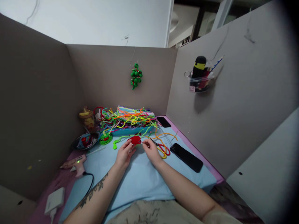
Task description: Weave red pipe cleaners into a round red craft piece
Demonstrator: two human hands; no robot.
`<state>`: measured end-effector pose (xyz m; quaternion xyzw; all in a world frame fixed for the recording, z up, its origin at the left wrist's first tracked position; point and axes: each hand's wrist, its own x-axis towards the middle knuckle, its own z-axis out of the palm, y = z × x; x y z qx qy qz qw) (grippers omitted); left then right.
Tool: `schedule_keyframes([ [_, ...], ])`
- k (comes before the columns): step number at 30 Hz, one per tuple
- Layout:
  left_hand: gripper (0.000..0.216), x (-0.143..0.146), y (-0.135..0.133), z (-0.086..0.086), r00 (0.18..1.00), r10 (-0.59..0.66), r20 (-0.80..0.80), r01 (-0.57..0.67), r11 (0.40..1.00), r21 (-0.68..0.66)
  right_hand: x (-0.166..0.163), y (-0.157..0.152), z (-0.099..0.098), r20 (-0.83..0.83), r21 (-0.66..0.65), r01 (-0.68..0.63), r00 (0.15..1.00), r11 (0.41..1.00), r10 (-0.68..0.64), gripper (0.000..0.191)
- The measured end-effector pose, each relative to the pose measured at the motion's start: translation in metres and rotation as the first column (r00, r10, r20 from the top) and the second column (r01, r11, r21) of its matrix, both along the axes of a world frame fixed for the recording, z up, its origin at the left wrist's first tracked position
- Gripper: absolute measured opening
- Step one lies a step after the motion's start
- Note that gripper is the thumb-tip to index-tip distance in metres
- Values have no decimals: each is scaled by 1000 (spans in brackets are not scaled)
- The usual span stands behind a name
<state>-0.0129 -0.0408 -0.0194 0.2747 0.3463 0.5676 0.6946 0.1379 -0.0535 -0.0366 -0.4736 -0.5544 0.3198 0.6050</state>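
Fingers of left hand [124, 154]: narrow, tips pinched on the lower left edge of the red pipe-cleaner piece [135, 140].
Fingers of right hand [151, 151]: drawn close together, tips at 3 o'clock of the red piece and just beside it. Whether they grip a strand cannot be told.
Red piece, place: mid tabletop, over the blue sheet [140, 177], at 6 o'clock of the pipe-cleaner pile [128, 119]. Resting or lifted: cannot tell.
Forearms: both come in from 6 o'clock, and the left one carries a tattoo.
Scissors [164, 149]: red and yellow handles, flat on the sheet, at 3 o'clock of the right hand, close to it.
Long phone [186, 157]: dark, face up, at 3 o'clock of the scissors, near them.
Small phone [163, 122]: dark, at 3 o'clock of the pile, by the right cardboard wall.
Green figure [106, 138]: at 9 o'clock of the red piece, near the pile's front edge.
Bowl [85, 141]: at 9 o'clock of the green figure, with scraps inside.
Jar [87, 117]: at 12 o'clock of the bowl.
Glue gun [76, 163]: pink, lying at 9 o'clock of the left hand, well apart, with a black cord trailing toward 6 o'clock.
White charger [54, 200]: at 7 o'clock, on the near left corner of the tabletop.
Green ornament [136, 76]: hangs on the back wall, at 12 o'clock of the pile.
Clear cup [199, 82]: fixed to the right wall, holding a black and yellow tool.
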Motion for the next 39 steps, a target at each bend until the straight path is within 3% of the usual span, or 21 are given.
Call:
schedule_keyframes([
  [5,34,0,1,-2,1000,-7,-6,7,1000,18,1,-6,3,292,140,26,954,990,-67,18],
  [16,37,4,-5,-2,998,-59,-33,61,996,61,5,-4,7,528,279,82,819,957,-225,9],
  [29,36,3,-4,-4,994,-112,21,111,993,28,5,-6,9,547,287,45,812,957,-202,14],
  [39,32,2,-5,-1,993,-114,9,114,993,7,4,2,1,352,219,10,932,976,-89,11],
])
